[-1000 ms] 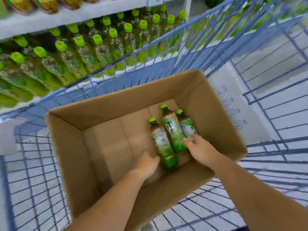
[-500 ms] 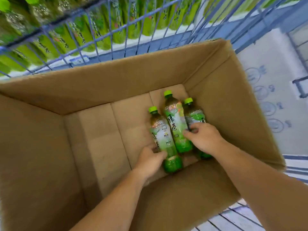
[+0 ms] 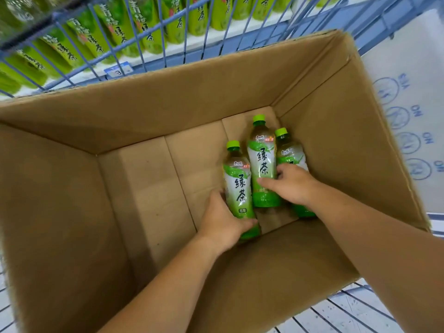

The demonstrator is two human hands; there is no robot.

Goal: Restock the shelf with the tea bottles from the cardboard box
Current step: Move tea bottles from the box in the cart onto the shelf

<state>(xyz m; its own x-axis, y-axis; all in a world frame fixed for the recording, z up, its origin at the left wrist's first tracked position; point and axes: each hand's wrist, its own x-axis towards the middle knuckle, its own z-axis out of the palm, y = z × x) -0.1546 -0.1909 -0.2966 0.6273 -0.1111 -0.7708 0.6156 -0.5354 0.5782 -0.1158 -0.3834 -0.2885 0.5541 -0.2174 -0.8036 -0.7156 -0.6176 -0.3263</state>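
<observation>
The left grip (image 3: 221, 219), a bare hand, is clenched round the lower body of the left bottle (image 3: 237, 179), thumb hooked under its green base and fingers behind on the far side. The right grip (image 3: 292, 183) lies over the other two. Its thumb crosses the label of the middle bottle (image 3: 262, 159) and its fingers (image 3: 282, 168) dip into the gap beside the right bottle (image 3: 289, 150). It looks to be grasping the middle one, though the hand's own back hides how far the fingers go round.

All three tea bottles lie flat and touching on the floor of the cardboard box (image 3: 168, 109), in its far right corner. Their long axes run away from the person, with caps toward the far wall and bases toward the wrists. Each grip therefore meets its bottle from the base end, roughly in line with its axis. The right bottle lies under and just beyond the right grip and is nearer to that hand than to the left.

The shelf (image 3: 216, 40) stands past the box's far wall, behind the bars of a blue wire cart (image 3: 165, 32), so the lift must clear the wall and the bars first.
</observation>
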